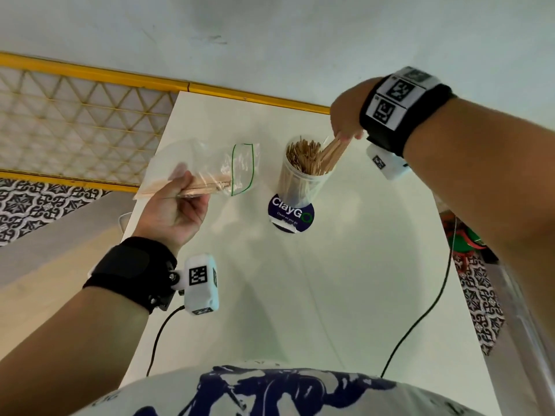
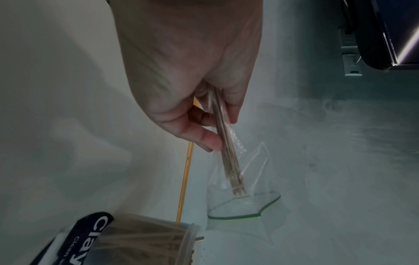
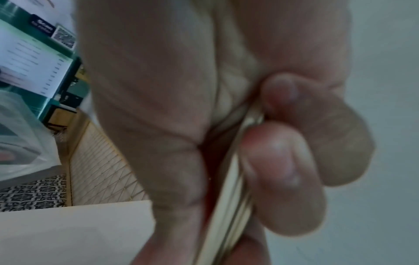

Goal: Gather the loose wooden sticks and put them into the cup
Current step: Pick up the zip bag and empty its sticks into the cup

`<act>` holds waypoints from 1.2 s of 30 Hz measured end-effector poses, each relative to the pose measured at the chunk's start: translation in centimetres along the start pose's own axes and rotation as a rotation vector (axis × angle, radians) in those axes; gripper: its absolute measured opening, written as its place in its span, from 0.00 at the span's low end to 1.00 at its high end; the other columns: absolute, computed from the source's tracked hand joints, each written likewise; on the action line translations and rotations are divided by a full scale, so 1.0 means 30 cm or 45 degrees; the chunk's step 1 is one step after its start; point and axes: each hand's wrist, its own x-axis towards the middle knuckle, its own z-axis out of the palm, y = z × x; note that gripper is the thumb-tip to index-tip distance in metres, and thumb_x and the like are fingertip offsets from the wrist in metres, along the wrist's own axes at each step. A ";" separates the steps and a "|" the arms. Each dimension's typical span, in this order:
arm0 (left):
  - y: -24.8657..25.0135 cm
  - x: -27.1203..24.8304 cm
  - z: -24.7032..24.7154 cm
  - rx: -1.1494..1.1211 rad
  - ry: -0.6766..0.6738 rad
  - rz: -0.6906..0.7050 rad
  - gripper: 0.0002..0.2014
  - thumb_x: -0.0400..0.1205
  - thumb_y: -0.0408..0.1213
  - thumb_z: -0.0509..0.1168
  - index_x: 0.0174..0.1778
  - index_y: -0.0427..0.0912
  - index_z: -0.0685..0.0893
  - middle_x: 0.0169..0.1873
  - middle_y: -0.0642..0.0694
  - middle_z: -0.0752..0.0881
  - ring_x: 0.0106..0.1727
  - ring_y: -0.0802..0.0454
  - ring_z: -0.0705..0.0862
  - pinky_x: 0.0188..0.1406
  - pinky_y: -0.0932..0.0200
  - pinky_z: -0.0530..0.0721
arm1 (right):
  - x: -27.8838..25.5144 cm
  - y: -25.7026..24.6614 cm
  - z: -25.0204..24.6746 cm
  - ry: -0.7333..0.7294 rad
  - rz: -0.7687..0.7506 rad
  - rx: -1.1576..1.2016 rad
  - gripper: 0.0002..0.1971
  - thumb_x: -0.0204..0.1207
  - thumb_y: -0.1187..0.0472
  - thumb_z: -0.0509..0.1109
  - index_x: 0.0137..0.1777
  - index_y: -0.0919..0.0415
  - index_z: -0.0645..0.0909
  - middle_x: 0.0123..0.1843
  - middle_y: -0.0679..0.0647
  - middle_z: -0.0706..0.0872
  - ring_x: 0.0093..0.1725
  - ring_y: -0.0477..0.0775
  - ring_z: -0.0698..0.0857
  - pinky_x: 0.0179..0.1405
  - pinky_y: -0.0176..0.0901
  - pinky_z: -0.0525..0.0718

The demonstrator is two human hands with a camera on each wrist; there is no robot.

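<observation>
A clear plastic cup (image 1: 295, 178) packed with wooden sticks stands on the white table (image 1: 345, 265), on a dark round "ClayGo" sticker (image 1: 290, 214). My right hand (image 1: 345, 127) hovers over the cup's right rim and pinches a bundle of wooden sticks (image 1: 332, 156) whose lower ends dip into the cup. The right wrist view shows the same bundle (image 3: 229, 188) pressed between thumb and fingers. My left hand (image 1: 177, 202) holds a clear zip bag (image 1: 216, 168) with more sticks (image 2: 228, 157) inside, above the table to the left of the cup (image 2: 145, 240).
A black cable (image 1: 420, 319) runs across the table's right side, another (image 1: 159, 334) hangs from my left wrist. The table's left edge drops to a patterned floor (image 1: 36, 205) and a yellow-framed lattice panel (image 1: 75, 121). Red and green clutter (image 1: 462, 238) sits beyond the right edge.
</observation>
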 end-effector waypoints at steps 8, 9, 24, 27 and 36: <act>0.011 0.025 -0.036 0.012 -0.008 -0.029 0.19 0.79 0.32 0.67 0.65 0.51 0.82 0.28 0.54 0.86 0.28 0.63 0.85 0.32 0.66 0.87 | 0.093 -0.122 -0.031 -0.267 0.001 -0.295 0.12 0.84 0.55 0.63 0.53 0.64 0.83 0.51 0.52 0.85 0.58 0.58 0.82 0.63 0.47 0.77; 0.009 0.028 -0.039 0.016 -0.006 -0.031 0.18 0.79 0.32 0.67 0.65 0.51 0.82 0.27 0.54 0.86 0.27 0.63 0.85 0.31 0.67 0.87 | 0.090 -0.127 -0.021 -0.258 0.020 -0.308 0.15 0.85 0.53 0.62 0.60 0.64 0.81 0.54 0.53 0.83 0.59 0.56 0.81 0.65 0.46 0.76; -0.026 0.066 -0.040 -0.027 -0.072 -0.098 0.18 0.80 0.35 0.67 0.66 0.51 0.80 0.32 0.52 0.87 0.35 0.55 0.89 0.39 0.55 0.90 | 0.084 -0.163 0.328 1.041 0.122 0.674 0.27 0.83 0.46 0.47 0.60 0.61 0.82 0.58 0.60 0.86 0.62 0.64 0.81 0.63 0.55 0.77; -0.040 0.067 -0.036 -0.083 -0.115 -0.089 0.17 0.81 0.35 0.65 0.67 0.50 0.80 0.32 0.51 0.88 0.39 0.52 0.90 0.44 0.49 0.90 | 0.077 -0.203 0.422 0.736 -0.045 0.532 0.36 0.81 0.40 0.37 0.75 0.64 0.69 0.77 0.61 0.73 0.79 0.63 0.68 0.79 0.59 0.61; -0.059 0.031 0.015 -0.130 -0.307 -0.089 0.24 0.79 0.25 0.60 0.70 0.48 0.76 0.52 0.39 0.84 0.53 0.41 0.88 0.49 0.44 0.89 | 0.040 -0.200 0.440 0.993 0.024 0.616 0.23 0.83 0.47 0.58 0.73 0.57 0.76 0.78 0.57 0.74 0.82 0.66 0.61 0.81 0.67 0.48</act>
